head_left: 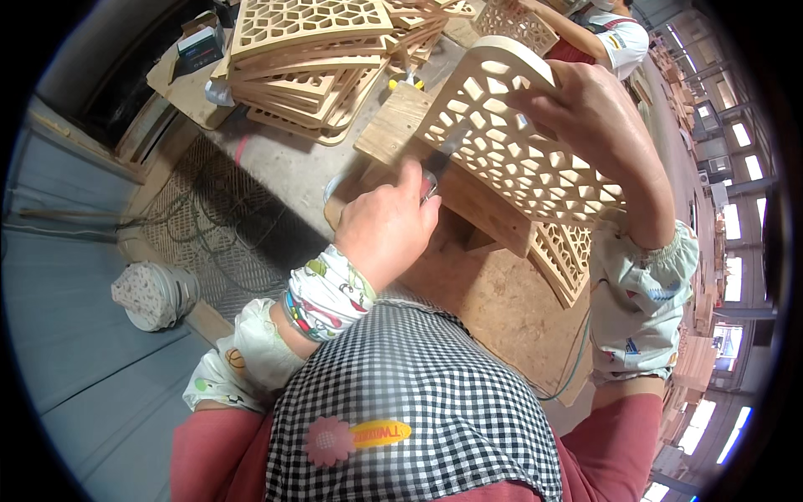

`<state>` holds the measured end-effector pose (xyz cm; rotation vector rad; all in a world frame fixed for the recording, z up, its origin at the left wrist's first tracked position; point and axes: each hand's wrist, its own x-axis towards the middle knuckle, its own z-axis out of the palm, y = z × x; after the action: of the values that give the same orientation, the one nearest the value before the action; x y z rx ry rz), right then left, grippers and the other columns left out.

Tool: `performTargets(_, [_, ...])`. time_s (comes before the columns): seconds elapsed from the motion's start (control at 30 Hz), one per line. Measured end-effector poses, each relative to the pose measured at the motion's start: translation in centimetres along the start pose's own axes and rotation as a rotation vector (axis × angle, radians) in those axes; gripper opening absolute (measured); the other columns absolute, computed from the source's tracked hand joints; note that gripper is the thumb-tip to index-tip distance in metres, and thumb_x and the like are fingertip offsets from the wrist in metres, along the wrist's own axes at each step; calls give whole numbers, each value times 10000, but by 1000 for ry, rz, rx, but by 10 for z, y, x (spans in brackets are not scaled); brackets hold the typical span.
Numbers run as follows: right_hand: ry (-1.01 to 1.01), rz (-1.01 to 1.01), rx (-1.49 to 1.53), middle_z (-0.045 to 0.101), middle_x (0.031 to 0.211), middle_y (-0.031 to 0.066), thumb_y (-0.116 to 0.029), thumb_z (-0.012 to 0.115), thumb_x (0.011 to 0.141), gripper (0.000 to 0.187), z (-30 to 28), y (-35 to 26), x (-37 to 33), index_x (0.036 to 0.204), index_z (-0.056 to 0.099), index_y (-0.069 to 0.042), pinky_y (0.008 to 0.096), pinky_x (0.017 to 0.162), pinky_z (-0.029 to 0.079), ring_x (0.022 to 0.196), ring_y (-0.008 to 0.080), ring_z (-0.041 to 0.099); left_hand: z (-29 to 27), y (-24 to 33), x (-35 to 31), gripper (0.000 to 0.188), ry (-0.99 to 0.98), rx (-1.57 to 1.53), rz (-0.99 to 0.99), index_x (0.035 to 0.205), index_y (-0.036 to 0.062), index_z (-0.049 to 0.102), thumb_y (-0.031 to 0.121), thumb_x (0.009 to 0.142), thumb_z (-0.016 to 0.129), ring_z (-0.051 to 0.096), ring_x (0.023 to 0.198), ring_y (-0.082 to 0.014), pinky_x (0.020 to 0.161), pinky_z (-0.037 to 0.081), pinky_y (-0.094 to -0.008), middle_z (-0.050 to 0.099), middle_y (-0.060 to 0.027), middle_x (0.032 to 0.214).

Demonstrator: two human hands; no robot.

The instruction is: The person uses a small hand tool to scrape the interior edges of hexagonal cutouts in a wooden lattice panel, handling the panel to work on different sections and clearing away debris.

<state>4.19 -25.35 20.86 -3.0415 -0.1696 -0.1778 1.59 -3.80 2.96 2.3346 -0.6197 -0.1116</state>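
My left hand (389,222) is closed round the dark handle of a small knife (456,138). The knife's flat grey blade points up at the cut-out panel; whether it touches is hard to tell. My right hand (590,109) grips the upper edge of that pale wooden panel (535,171), which is pierced with many irregular holes. The panel stands tilted, its lower edge by a wooden block (481,201). A plank (397,125) lies at the block's far end.
Similar panels are stacked (309,25) on the worktable (280,167) at the far left, and another panel (569,259) leans below on the right. A white bucket (159,294) stands at left on the floor. Across the table a co-worker (615,42) handles another panel.
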Motion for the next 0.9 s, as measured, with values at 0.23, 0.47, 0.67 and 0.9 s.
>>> performTargets(0.23, [83, -52, -125, 691, 685, 158, -302, 779, 914, 304, -2, 12, -7, 894, 742, 0, 428, 620, 527, 639, 313, 706, 15, -24, -23, 532, -16, -245, 56, 1425, -6, 454, 315, 1046, 644, 723, 687, -388, 614, 588, -487, 739, -217, 924])
performTargets(0.47, [346, -72, 287, 744, 832, 169, -257, 826, 834, 287, -17, 45, -52, 1000, 747, -37, 434, 699, 534, 746, 324, 715, 18, -84, -91, 383, -451, -984, -485, 1309, -1, 594, 265, 1051, 692, 541, 559, -64, 478, 422, -238, 624, 3, 847])
performTargets(0.67, [699, 31, 1006, 776, 1107, 79, -8, 833, 885, 411, -3, 67, -125, 1270, 695, 33, 286, 812, 605, 979, 131, 727, 25, -70, -105, 315, -501, -876, -550, 1213, 14, 595, 286, 1064, 647, 537, 585, -64, 517, 428, -222, 616, -11, 825])
performTargets(0.9, [836, 124, 1127, 772, 1135, 54, -36, 878, 875, 517, 39, 80, -168, 1339, 664, 39, 263, 882, 583, 1027, 122, 716, 38, -66, -106, 437, -482, -854, -541, 1286, 13, 591, 334, 1017, 715, 520, 605, -46, 532, 428, -221, 600, 18, 821])
